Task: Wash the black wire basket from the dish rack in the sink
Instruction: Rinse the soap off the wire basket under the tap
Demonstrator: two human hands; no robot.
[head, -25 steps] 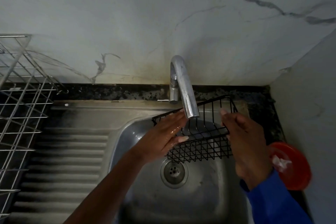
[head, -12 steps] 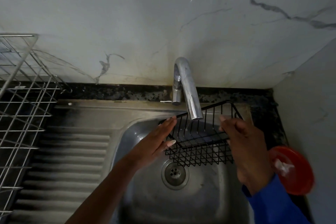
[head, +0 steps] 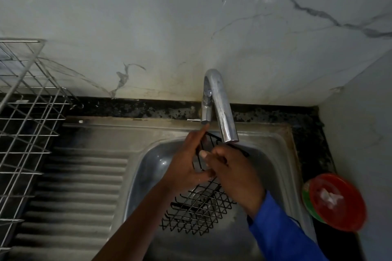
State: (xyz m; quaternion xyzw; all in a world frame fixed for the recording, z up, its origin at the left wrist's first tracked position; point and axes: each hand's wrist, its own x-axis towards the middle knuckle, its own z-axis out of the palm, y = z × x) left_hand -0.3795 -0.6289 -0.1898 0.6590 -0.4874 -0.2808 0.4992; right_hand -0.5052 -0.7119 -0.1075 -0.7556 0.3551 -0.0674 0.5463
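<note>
The black wire basket [head: 197, 212] is held over the steel sink bowl [head: 148, 167], turned so its long side runs toward me, its far end under the tap spout [head: 224, 116]. My right hand [head: 235, 174] grips the basket from the right, fingers curled round its wires. My left hand [head: 186, 159] lies against the basket's left side with fingers stretched out toward the tap and the thumb under the wires. Both hands hide the basket's middle. The drain is partly visible through the mesh.
A silver wire dish rack [head: 27, 116] stands at the left on the ribbed drainboard [head: 80, 193]. A red and green round container [head: 335, 201] sits on the dark counter at the right. The marble wall rises right behind the tap.
The basket has turned from lying crosswise under the tap to pointing toward me. My right hand moved left onto it, and my left hand slid up toward the tap.
</note>
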